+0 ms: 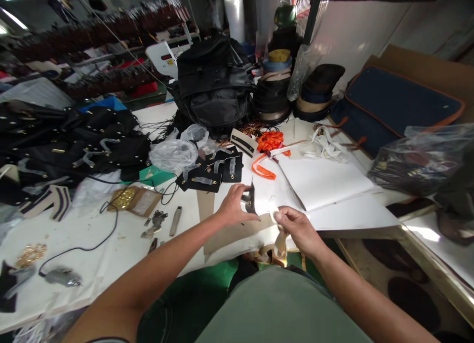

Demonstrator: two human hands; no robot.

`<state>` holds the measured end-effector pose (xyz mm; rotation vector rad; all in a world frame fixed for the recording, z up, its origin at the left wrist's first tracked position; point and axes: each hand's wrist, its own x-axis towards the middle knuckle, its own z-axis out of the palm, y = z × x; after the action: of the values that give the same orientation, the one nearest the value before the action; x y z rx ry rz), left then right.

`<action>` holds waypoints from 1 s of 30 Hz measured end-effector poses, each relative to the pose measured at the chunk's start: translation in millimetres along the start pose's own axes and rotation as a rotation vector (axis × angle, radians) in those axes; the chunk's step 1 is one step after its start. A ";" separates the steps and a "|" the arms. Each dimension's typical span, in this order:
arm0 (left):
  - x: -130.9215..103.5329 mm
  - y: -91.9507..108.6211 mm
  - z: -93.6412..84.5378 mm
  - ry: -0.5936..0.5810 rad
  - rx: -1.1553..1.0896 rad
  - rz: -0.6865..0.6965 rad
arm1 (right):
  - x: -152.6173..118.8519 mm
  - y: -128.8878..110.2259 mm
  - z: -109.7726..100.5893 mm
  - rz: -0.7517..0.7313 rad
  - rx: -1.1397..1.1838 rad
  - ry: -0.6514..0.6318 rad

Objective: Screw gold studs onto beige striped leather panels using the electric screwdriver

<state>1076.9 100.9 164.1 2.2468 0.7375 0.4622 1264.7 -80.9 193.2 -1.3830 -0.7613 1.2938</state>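
My left hand (234, 206) holds a small black panel (251, 199) on edge between fingers and thumb, above the white tabletop (129, 249). A metal glint shows on the panel. Just to the right, my right hand (298, 228) pinches a pale, whitish strip (274, 215) between thumb and forefinger. Its exact kind is unclear. The two hands are close but apart. Behind my left hand lie several flat black pieces (207, 172) with gold eyelets and clear plastic wrapped on them. A brown board (225, 239) lies under my hands at the table's front edge.
A black backpack (217, 86) stands at the back beside stacked rolls of strap (272, 98). White sheets (333, 180) and a dark blue bag (400, 103) are on the right. A corded tool (62, 276), gold fittings (31, 255) and black fabric pieces (66, 135) lie left.
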 end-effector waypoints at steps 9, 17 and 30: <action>-65.4 100.6 22.8 0.215 -1.051 -0.301 | -0.6 -16.3 32.7 0.049 0.431 -0.303; -102.6 145.5 25.4 0.618 -0.677 -0.492 | -9.8 -19.5 36.7 0.080 0.212 -0.288; -106.7 168.9 33.2 0.736 -0.579 -0.560 | -14.8 -28.1 36.1 -0.077 -0.145 -0.351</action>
<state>1074.0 -81.1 252.7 1.2296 1.3397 1.0703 1232.6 -78.3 229.0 -1.2391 -1.1552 1.4623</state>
